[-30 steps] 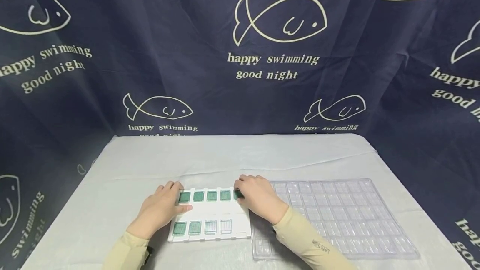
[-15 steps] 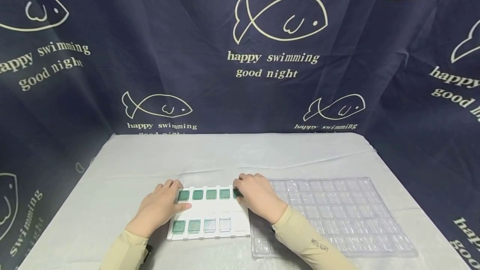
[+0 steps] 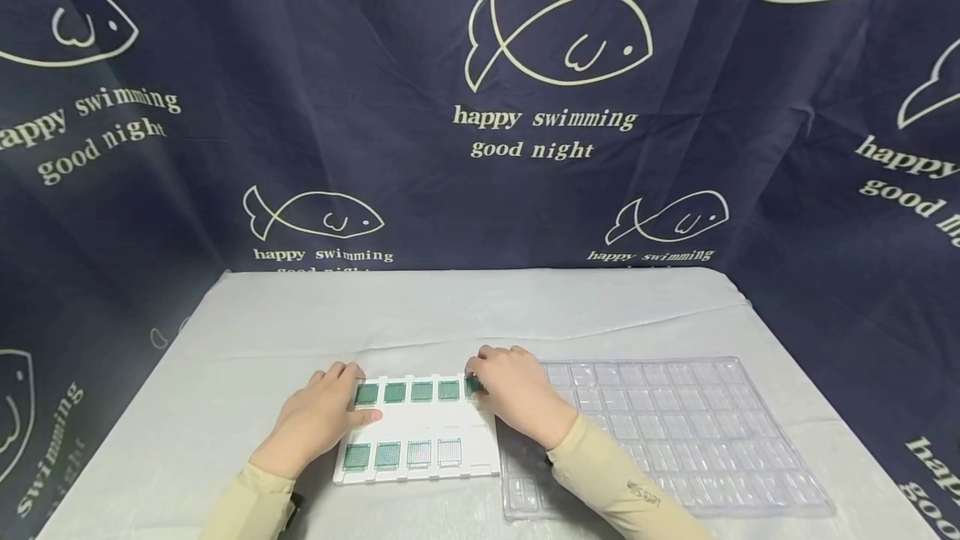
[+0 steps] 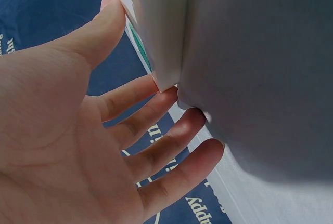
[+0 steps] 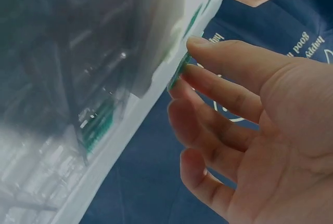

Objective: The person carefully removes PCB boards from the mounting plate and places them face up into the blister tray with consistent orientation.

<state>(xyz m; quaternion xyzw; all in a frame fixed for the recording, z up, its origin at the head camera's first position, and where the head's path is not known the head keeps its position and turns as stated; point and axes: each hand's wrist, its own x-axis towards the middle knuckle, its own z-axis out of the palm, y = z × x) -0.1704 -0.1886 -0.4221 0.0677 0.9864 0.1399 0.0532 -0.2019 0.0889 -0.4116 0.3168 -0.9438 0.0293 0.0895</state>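
A white plastic tray (image 3: pixel 420 419) lies flat on the table, with several green perforated circuit boards (image 3: pixel 422 391) in two rows of slots. My left hand (image 3: pixel 311 417) rests at the tray's far left corner, thumb over its face and fairly straight fingers along the edge. In the left wrist view the index fingertip touches the tray's corner (image 4: pixel 165 84). At the far right corner my right hand (image 3: pixel 519 394) pinches a green circuit board (image 5: pixel 180 70) between thumb and fingers, at the end of the back row. From the head view most of that board is hidden.
A clear plastic compartment tray (image 3: pixel 675 432) lies right beside the white tray, partly under the right forearm. One green patch (image 5: pixel 98 130) shows in or through it in the right wrist view. A white cloth covers the table (image 3: pixel 480 307); a dark blue fish-print curtain (image 3: pixel 420 107) hangs behind.
Both hands and both trays keep their places. Only a slight shift of the head camera shows.
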